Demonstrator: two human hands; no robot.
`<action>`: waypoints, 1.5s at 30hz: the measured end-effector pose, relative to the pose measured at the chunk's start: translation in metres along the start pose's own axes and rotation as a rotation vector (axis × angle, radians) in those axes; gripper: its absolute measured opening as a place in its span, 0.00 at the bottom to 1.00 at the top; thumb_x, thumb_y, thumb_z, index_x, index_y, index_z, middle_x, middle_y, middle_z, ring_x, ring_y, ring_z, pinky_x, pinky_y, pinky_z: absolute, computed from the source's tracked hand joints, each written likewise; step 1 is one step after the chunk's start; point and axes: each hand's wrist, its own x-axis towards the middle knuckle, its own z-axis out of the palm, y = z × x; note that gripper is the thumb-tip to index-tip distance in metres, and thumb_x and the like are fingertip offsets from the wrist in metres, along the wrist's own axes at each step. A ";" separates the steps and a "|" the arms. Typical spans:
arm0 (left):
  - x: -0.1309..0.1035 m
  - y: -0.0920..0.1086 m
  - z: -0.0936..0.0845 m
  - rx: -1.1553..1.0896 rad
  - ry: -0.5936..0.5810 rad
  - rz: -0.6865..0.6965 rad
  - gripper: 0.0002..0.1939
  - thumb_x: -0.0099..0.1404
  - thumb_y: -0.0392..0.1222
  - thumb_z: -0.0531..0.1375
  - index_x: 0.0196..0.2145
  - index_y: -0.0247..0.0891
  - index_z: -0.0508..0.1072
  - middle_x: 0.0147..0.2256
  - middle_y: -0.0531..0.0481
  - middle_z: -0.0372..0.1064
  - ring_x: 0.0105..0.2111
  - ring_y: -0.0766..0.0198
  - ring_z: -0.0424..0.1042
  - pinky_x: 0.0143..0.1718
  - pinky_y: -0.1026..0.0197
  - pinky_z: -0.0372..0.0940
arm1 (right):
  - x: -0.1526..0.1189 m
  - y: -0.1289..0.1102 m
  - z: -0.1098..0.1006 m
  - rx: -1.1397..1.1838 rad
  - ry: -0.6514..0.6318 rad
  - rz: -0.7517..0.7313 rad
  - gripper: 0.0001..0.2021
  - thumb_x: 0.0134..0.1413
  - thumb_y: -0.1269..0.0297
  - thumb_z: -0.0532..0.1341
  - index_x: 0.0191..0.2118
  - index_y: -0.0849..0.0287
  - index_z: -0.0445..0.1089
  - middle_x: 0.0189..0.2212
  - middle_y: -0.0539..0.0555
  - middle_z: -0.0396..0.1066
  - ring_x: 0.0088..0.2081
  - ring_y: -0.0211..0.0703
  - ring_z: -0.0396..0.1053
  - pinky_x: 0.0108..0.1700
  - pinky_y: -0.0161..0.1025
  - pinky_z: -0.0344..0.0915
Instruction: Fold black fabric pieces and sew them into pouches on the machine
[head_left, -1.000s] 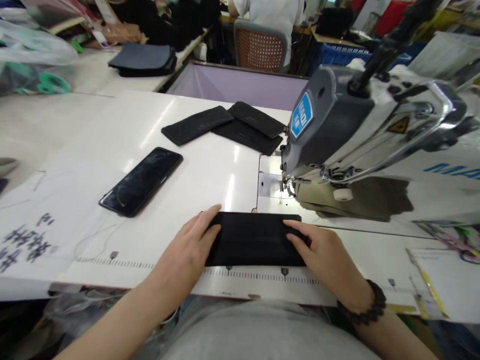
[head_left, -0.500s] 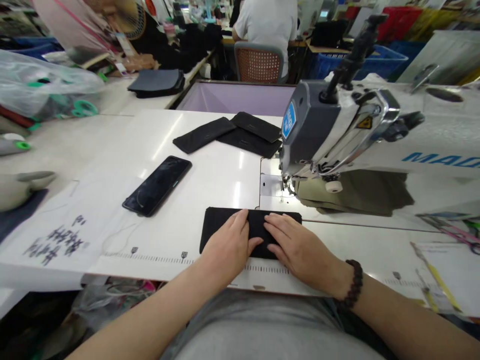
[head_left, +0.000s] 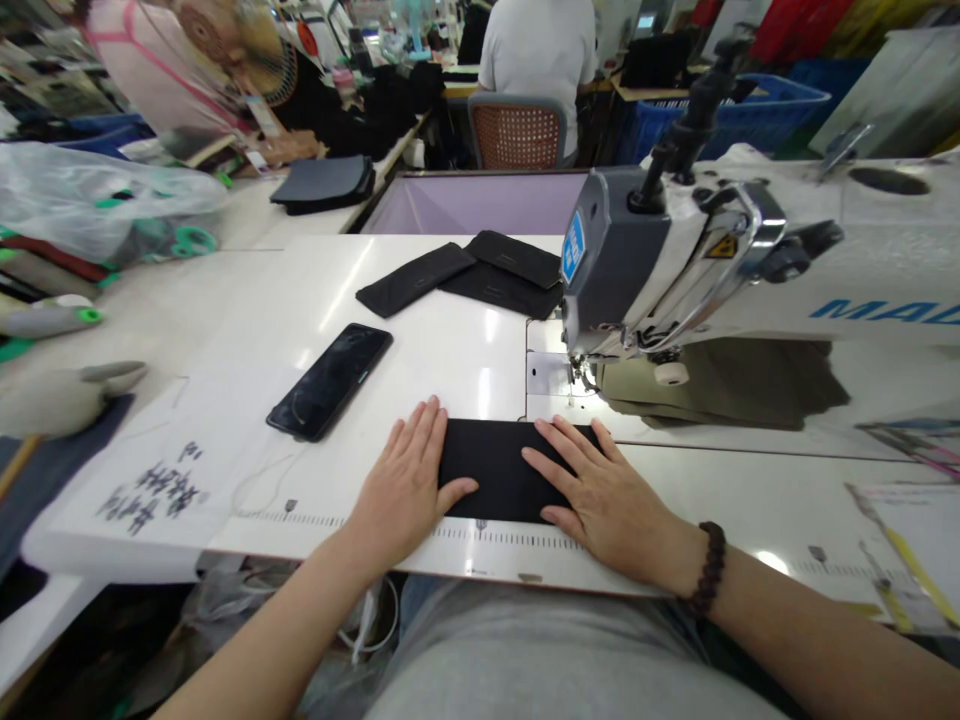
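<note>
A flat black rectangular fabric piece (head_left: 491,470) lies on the white table near its front edge. My left hand (head_left: 401,490) is spread at the left end of the piece, with its thumb resting on the cloth. On the right end my right hand (head_left: 592,485) lies flat, fingers apart, covering part of it. Beyond my hands, several similar black fabric pieces (head_left: 420,278) overlap beside the sewing machine (head_left: 622,260). Its needle area stands behind my right hand.
A black smartphone (head_left: 330,382) lies to the left, near paper with handwriting (head_left: 154,490). Olive fabric (head_left: 727,385) rests under the machine arm. Thread cones (head_left: 52,318) and a plastic bag (head_left: 97,205) sit far left. A person in white (head_left: 536,50) sits ahead.
My left hand has slid left across the black fabric piece to its left end, uncovering the middle. My right hand stays on the right end, its fingers spread wider. The view has shifted slightly.
</note>
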 end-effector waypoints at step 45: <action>0.143 0.042 -0.004 -0.185 -0.077 0.412 0.23 0.64 0.49 0.50 0.50 0.30 0.62 0.53 0.38 0.55 0.55 0.54 0.53 0.55 0.53 0.49 | 0.012 0.076 -0.019 -0.067 0.117 -0.029 0.15 0.57 0.62 0.50 0.43 0.64 0.68 0.29 0.57 0.67 0.30 0.41 0.63 0.32 0.38 0.57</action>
